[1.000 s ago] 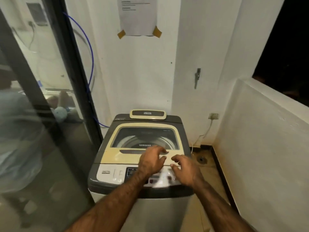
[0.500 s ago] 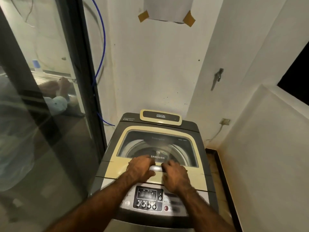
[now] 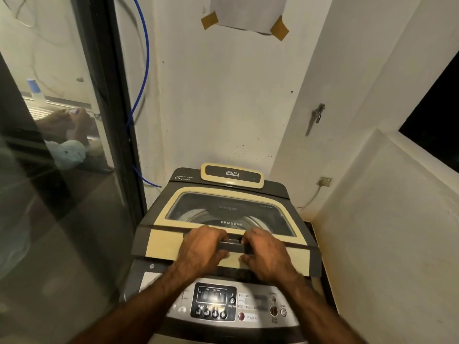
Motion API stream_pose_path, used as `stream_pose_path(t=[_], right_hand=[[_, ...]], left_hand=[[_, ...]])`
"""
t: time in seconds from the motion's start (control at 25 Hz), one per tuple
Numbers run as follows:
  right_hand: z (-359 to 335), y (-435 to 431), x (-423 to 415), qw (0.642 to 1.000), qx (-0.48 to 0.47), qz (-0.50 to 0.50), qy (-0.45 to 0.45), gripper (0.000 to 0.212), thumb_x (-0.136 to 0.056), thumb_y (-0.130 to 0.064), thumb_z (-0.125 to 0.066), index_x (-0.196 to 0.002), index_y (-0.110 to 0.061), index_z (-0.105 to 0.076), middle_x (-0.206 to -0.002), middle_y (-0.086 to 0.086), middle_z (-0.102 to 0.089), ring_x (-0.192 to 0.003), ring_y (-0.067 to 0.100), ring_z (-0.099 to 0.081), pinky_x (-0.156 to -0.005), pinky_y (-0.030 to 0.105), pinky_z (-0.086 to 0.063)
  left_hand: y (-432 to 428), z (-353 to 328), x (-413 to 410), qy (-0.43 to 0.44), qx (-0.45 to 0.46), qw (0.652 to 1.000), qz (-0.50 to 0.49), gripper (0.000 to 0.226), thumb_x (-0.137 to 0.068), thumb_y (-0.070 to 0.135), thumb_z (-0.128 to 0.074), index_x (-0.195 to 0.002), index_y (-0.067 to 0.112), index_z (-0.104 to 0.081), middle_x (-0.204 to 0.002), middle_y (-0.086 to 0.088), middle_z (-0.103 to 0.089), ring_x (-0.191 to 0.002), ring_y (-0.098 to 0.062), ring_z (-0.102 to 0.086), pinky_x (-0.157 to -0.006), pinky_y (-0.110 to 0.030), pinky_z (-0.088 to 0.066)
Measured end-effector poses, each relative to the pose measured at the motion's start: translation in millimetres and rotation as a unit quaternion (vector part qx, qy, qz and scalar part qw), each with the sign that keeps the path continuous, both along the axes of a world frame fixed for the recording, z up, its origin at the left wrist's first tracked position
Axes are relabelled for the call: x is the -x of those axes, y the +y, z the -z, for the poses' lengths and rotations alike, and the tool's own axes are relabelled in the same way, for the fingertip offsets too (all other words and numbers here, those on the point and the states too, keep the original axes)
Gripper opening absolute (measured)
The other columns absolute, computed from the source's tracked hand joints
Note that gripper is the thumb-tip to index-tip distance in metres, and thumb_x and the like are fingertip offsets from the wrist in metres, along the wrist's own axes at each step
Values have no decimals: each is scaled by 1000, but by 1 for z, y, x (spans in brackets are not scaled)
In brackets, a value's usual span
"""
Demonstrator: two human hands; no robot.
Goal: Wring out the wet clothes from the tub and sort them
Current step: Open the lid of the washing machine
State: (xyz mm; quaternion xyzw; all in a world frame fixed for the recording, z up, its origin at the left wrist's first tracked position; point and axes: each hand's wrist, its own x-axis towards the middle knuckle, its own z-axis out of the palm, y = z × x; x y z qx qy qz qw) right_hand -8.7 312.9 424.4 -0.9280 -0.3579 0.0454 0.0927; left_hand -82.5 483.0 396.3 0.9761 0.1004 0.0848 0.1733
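Note:
A top-loading washing machine point(image 3: 159, 281) stands in front of me, grey with a cream lid. Its lid point(image 3: 164, 244) has a glass window and is raised a little at the front, leaving a dark gap above the control panel point(image 3: 213, 304). My left hand point(image 3: 201, 249) and my right hand point(image 3: 267, 254) both grip the lid's front handle, fingers curled over its edge, side by side. The drum shows dimly through the window; no clothes can be made out inside.
A dark-framed glass door point(image 3: 116, 120) stands close on the left, with a blue hose point(image 3: 145, 70) running down beside it. White walls close in behind and on the right, with a low parapet point(image 3: 397, 194) at the right. A wall socket point(image 3: 325, 181) sits behind the machine.
Both hands went from the control panel area to the lid handle and have lifted the lid's front edge. The view has come closer to the machine.

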Motion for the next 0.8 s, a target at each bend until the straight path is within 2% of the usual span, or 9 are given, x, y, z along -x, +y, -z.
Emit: stream_pose_path(t=[0.2, 0.36, 0.6, 0.8], right_hand=[[-46, 6, -20, 994, -51, 6, -96, 31, -88, -41, -70, -114, -29, -58, -114, -8, -61, -104, 15, -56, -91, 34, -51], [-70, 23, -45, 983, -78, 27, -166, 28, -88, -34, -69, -112, -25, -60, -113, -3, -64, -103, 20, -58, -90, 39, -50], [-78, 53, -82, 973, -48, 66, -215, 33, -90, -30, -67, -122, -22, -63, -122, 1, -58, -113, 21, -53, -93, 39, -47], [-74, 71, -111, 970, -65, 79, -222, 36, -92, -29, -66, -127, -19, -63, -129, 6, -57, -117, 24, -52, -98, 40, -50]], left_hand=[[7, -59, -20, -103, -22, 994, -19, 27, -79, 51, -74, -99, 34, -67, -92, 13, -68, -90, -10, -62, -84, -34, -54], [17, -91, -50, -146, -36, 988, -46, 27, -77, 48, -76, -99, 33, -70, -93, 10, -70, -94, -15, -60, -87, -35, -51], [30, -107, -90, -158, -89, 983, -27, 16, -84, 39, -71, -97, 33, -65, -98, 12, -68, -99, -14, -55, -92, -37, -42], [50, -107, -121, -156, -84, 984, 0, 19, -93, 37, -61, -111, 30, -65, -106, 10, -65, -104, -14, -53, -97, -38, -42]])
